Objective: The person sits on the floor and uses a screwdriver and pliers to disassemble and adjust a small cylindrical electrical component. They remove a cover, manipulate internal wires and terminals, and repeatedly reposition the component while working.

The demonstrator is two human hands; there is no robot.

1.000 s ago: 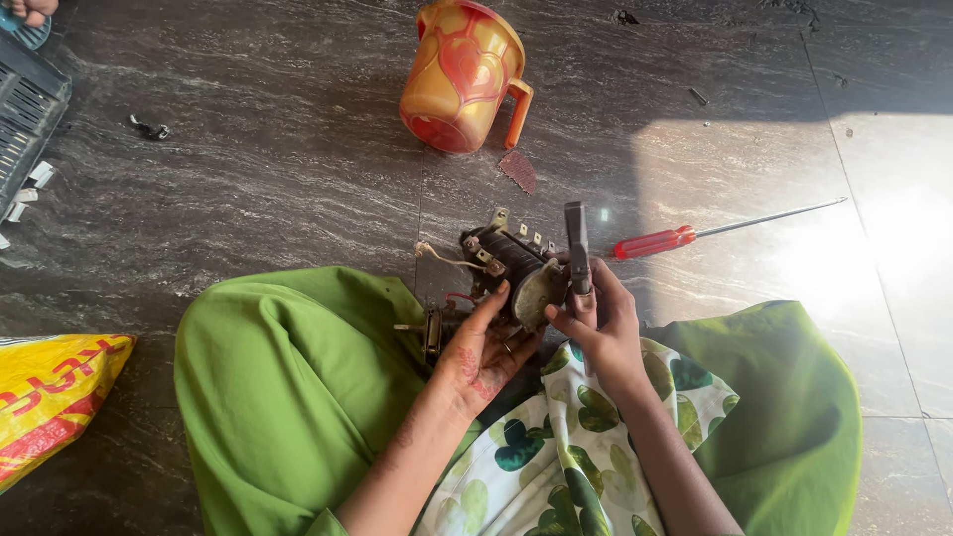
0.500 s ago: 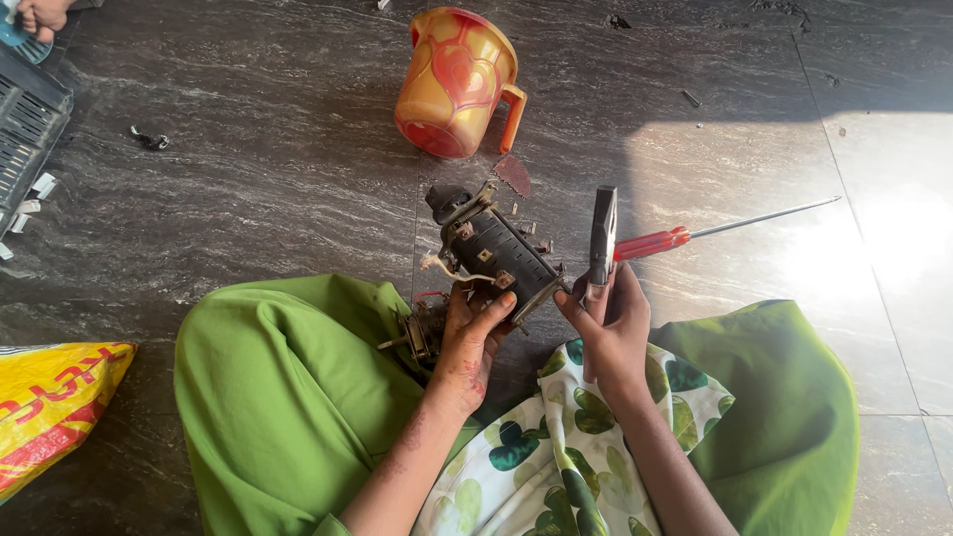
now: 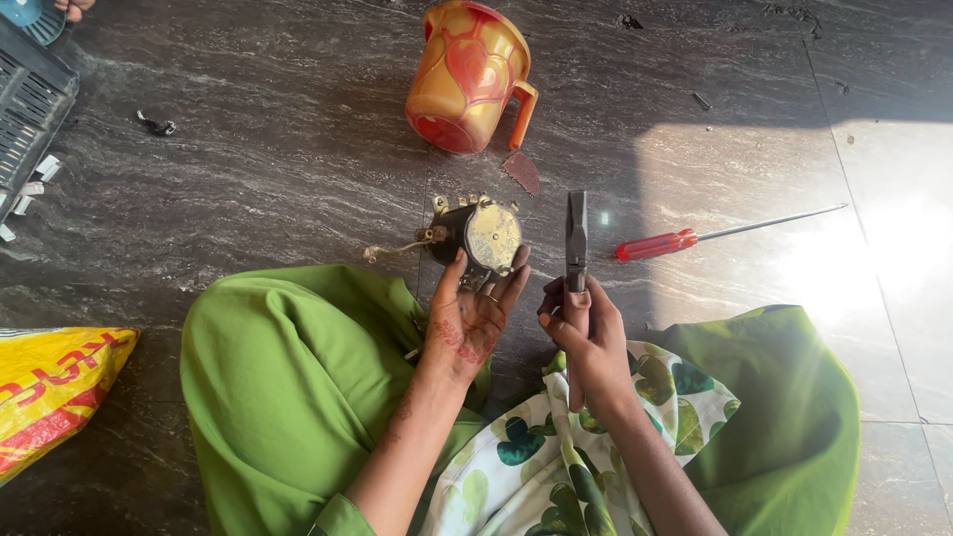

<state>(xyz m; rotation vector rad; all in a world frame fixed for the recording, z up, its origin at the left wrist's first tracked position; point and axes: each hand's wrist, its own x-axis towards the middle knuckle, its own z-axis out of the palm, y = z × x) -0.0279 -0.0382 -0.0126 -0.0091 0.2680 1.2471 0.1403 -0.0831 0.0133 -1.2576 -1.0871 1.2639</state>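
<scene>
I sit cross-legged on a dark stone floor in green trousers. My left hand holds up a small dark metal electrical part with a round brass-coloured face and a loose wire trailing left. My right hand grips grey pliers, jaws pointing away from me, just to the right of the part and not touching it.
A red-handled screwdriver lies on the floor to the right. An orange and red plastic jug lies on its side ahead, with a reddish chip near it. A dark plastic grille is at far left, a yellow bag at lower left.
My left hand has turned the metal part so its round face shows and lifted it clear of my lap. The pliers have moved off the part and now stand upright beside it.
</scene>
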